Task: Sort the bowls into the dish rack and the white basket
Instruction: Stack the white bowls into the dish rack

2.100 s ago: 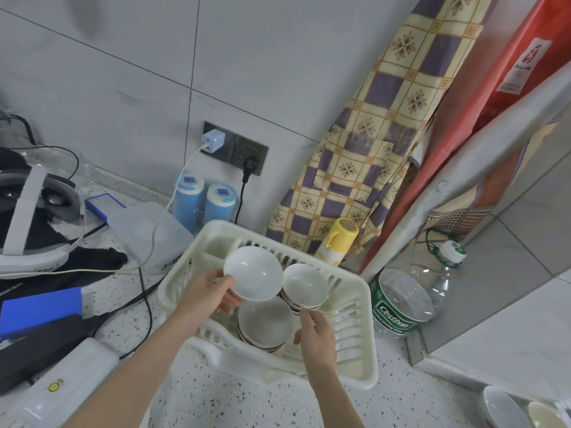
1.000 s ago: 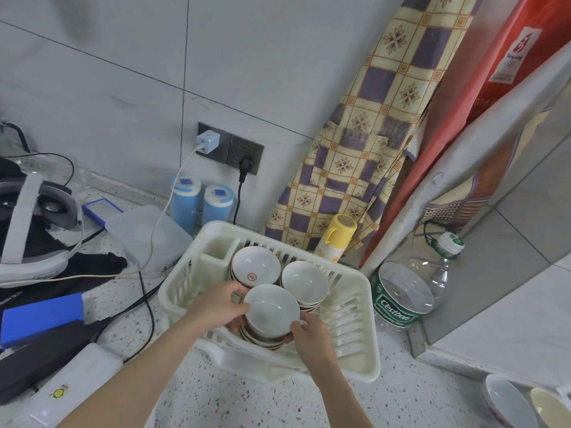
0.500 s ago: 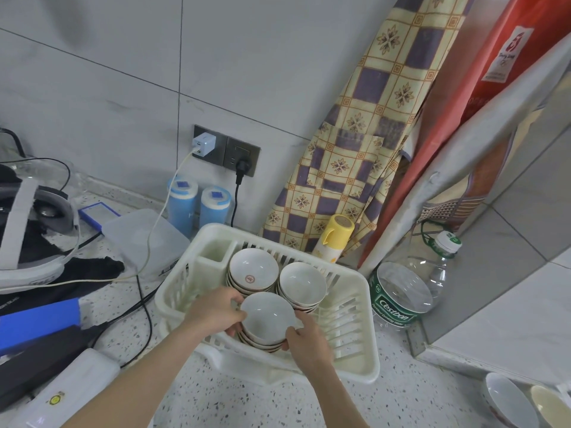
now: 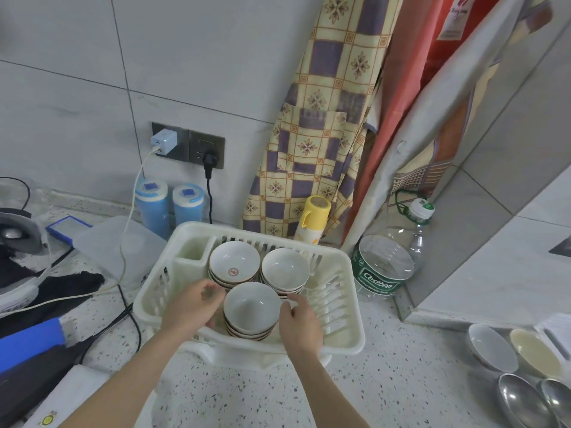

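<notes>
Fingers [image 4: 213, 293] loosely curled, apart, flanking front bowl stack [image 4: 251, 310]; "Cestbon" on bottle [image 4: 383, 267] nearby.

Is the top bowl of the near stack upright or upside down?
Upright. The top bowl shows its open white inside to the camera, seated on the stack in the rack, between the left hand and right hand.

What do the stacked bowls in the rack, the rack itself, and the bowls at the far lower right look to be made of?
Stacked bowls: probably glazed ceramic, glossy white with dark rims. Rack: off-white molded plastic, slotted. Lower-right bowls: likely steel, mirror-grey sheen.
</notes>
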`<state>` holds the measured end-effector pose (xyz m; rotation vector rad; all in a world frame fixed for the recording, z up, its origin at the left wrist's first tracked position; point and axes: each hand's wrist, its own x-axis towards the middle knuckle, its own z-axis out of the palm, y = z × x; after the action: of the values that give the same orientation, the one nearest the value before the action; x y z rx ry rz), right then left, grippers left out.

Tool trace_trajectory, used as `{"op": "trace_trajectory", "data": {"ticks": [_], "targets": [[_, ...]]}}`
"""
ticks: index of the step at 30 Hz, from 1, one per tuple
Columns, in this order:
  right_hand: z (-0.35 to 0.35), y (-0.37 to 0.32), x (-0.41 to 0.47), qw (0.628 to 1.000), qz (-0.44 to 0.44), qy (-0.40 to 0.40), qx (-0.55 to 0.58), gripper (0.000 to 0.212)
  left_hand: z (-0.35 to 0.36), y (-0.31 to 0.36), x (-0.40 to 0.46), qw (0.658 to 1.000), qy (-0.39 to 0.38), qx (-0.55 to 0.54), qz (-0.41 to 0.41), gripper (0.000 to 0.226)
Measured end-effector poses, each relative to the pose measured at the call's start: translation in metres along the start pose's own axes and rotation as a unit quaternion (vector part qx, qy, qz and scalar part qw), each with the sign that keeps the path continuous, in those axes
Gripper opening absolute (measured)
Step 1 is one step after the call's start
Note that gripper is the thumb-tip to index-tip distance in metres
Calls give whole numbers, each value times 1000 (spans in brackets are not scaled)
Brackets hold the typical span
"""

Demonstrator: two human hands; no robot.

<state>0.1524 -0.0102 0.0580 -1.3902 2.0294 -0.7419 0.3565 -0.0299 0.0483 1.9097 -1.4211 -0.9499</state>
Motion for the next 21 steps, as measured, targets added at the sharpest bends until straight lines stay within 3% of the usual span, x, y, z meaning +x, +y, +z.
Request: {"op": "trace_trajectory", "data": {"ticks": [6, 12, 16, 18, 21], "targets": [[-14, 6, 1, 980, 18, -31, 195, 17, -7, 7, -9, 990, 49, -131, -2, 10], [-49, 18, 9, 864, 80, -116, 483, 14, 16, 42, -49, 912, 192, -363, -10, 9], [-95, 62, 2, 851, 54, -138, 504, 23, 77, 75, -96, 882, 181, -434, 12, 20], [-127, 102, -1, 852, 61, -108, 509, 27, 115, 93, -115, 877, 163, -451, 13, 17], [-177, 175, -4, 845, 120, 15, 520, 21, 179, 118, -136, 888, 110, -445, 18, 22]]}}
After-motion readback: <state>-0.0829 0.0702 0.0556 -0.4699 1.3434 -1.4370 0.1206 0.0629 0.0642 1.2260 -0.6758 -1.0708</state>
